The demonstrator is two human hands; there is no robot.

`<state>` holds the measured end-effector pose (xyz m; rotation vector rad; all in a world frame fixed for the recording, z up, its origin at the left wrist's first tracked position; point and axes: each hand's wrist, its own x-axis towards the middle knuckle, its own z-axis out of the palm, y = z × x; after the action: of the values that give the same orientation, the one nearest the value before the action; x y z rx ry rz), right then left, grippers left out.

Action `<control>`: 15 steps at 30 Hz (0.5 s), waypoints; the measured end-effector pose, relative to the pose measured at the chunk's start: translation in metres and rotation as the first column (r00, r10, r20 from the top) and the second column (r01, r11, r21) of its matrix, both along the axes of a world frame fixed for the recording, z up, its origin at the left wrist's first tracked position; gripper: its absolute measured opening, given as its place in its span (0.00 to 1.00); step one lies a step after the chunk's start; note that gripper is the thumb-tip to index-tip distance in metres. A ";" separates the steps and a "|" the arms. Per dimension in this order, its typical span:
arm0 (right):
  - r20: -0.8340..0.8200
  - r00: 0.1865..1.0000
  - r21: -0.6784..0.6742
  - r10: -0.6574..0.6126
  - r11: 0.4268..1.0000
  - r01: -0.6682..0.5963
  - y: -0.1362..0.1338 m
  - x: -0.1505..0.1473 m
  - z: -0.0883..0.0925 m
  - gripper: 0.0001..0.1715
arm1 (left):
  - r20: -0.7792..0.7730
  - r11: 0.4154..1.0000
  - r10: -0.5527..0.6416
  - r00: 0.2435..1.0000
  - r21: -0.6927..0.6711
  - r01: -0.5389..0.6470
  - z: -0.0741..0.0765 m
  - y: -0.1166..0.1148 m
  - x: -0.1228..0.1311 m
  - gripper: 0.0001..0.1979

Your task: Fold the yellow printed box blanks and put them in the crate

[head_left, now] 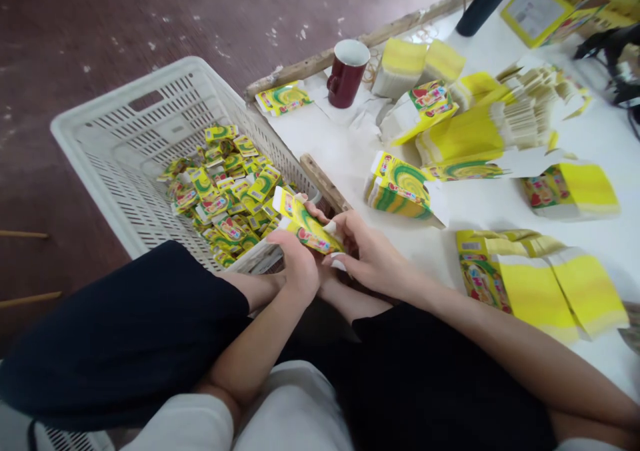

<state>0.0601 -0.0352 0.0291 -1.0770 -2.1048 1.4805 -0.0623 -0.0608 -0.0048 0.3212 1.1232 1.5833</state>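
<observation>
Above my lap, between the basket and the table, my two hands hold one small yellow and green printed carton (306,224). My left hand (297,264) grips it from below, thumb along its near side. At its right end my right hand (367,247) closes thumb and fingers on the carton, with white coverings on some fingertips. A white end flap sticks out at the carton's upper left. Just beyond it, a white plastic basket (113,151) holds a heap of similar small cartons (230,204).
On the white table (345,134) stand a maroon mug (347,74) and a dark mug (484,4). Flat carton stacks lie at a near pile (540,284), a middle pile (460,134) and a small bundle (400,187). Wooden strips (325,184) edge the table.
</observation>
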 end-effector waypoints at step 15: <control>0.091 0.970 0.682 -0.225 0.724 0.104 0.031 0.048 0.011 0.09 | -0.201 0.942 0.175 0.964 0.319 -0.104 0.004 0.005 -0.044 0.16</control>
<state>0.1080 -0.0043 0.0397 -1.0657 -2.2919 0.4486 -0.1063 -0.0559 -0.0008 0.6553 1.0890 1.8889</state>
